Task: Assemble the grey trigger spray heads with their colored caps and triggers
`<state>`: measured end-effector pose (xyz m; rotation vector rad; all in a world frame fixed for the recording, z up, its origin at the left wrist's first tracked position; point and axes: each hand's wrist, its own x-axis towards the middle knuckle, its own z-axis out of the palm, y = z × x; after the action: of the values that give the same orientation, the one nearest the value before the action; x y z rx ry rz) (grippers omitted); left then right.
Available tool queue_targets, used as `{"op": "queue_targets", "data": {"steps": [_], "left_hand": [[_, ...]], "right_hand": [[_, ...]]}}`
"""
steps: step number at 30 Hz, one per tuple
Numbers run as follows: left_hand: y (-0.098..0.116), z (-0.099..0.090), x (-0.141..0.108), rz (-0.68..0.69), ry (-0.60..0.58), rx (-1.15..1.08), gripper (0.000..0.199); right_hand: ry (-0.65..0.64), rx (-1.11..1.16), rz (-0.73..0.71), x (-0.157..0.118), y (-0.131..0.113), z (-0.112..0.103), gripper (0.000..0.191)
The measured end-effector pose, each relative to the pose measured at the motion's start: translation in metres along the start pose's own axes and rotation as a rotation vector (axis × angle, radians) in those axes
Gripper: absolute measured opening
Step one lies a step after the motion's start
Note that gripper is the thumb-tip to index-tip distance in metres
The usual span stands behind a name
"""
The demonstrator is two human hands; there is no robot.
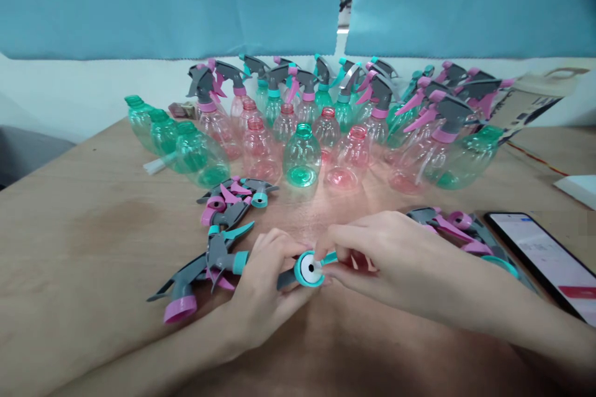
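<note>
My left hand (267, 282) is closed around a grey and teal trigger spray head (298, 278), its collar turned up toward me. Inside the teal collar sits a white disc (307, 269) with a dark hole in its middle. The thumb and fingertips of my right hand (367, 254) are pinched together at the collar's right edge. Something small and whitish shows at those fingertips, too little to name. Left of my left hand lie loose spray heads, one with a teal collar (239, 262) and one with a pink collar (180, 309).
Pink and green bottles stand behind my hands, including an open green bottle (302, 158) and several with spray heads fitted. More spray heads (233, 201) lie in a pile ahead. A phone (535, 254) rests at the right, near a pale tumbler (531, 102).
</note>
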<state>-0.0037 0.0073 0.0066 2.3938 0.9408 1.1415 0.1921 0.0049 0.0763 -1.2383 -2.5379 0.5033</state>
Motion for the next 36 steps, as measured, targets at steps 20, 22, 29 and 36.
{"op": "queue_targets", "data": {"steps": [20, 22, 29, 36], "left_hand": [[-0.0076, 0.0039, -0.0100, 0.079, -0.090, -0.006, 0.016], [-0.0083, 0.0045, -0.0100, 0.069, -0.099, -0.009, 0.016], [-0.0048, 0.0024, -0.0047, 0.076, -0.030, 0.031, 0.019], [-0.0015, 0.0000, -0.0048, 0.099, 0.012, 0.073, 0.023]], "right_hand": [[-0.077, 0.157, -0.065, -0.0009, -0.0027, 0.0032, 0.013], [-0.085, 0.170, -0.070, -0.0003, -0.0019, 0.0033, 0.013], [0.000, 0.044, -0.027, -0.0050, -0.0002, 0.0028, 0.010], [0.040, 0.024, -0.027, -0.0091, -0.0020, 0.0085, 0.010]]}}
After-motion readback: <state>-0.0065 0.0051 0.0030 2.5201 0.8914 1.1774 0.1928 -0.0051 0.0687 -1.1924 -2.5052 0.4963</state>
